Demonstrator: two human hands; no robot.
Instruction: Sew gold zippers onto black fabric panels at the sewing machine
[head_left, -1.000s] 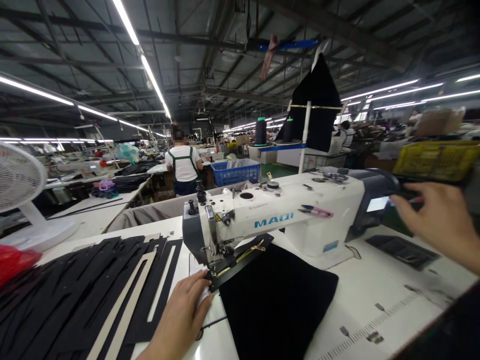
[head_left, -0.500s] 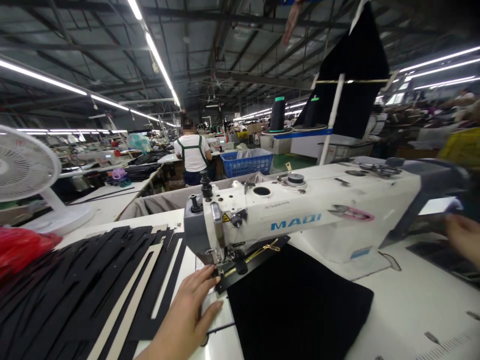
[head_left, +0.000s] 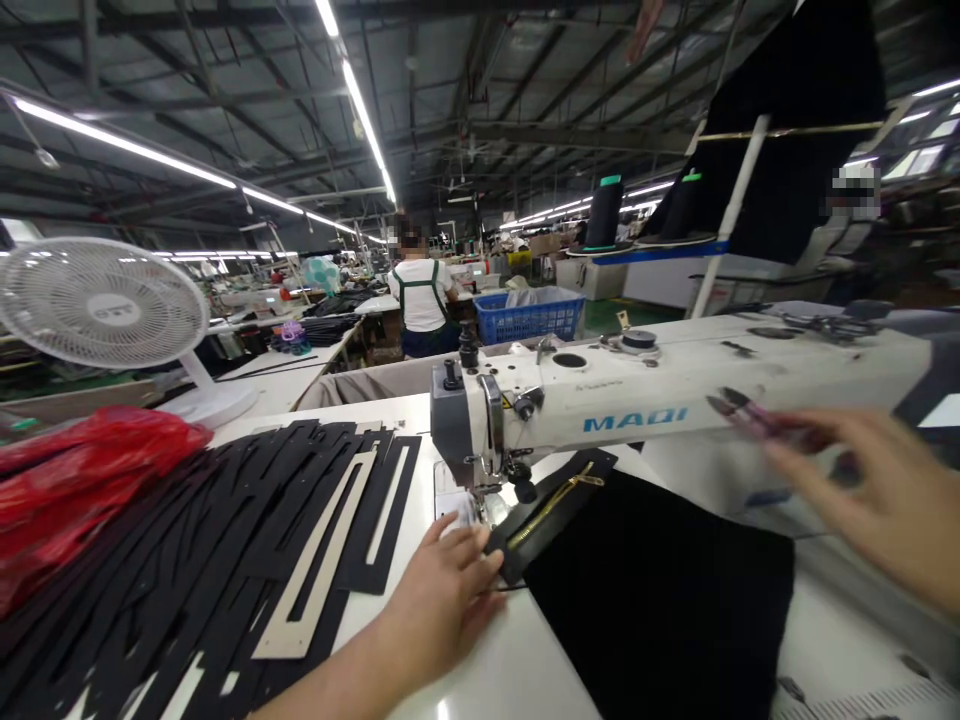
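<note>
Moved leftward onto the thread snips point(head_left: 739, 408) with the right hand point(head_left: 877, 490), apparently pinching them in a tool-pickup step calling for secure grip, while resting the unclenched left hand point(head_left: 442, 590) against the zippered strip point(head_left: 550, 508) at its right.

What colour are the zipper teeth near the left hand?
Gold zipper teeth; seen best in the head view.

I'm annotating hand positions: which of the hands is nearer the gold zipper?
The left. The left hand is just beside the lower-left end of the gold zipper; the right hand is farther off, to the zipper's right, by the thread snips.
</note>
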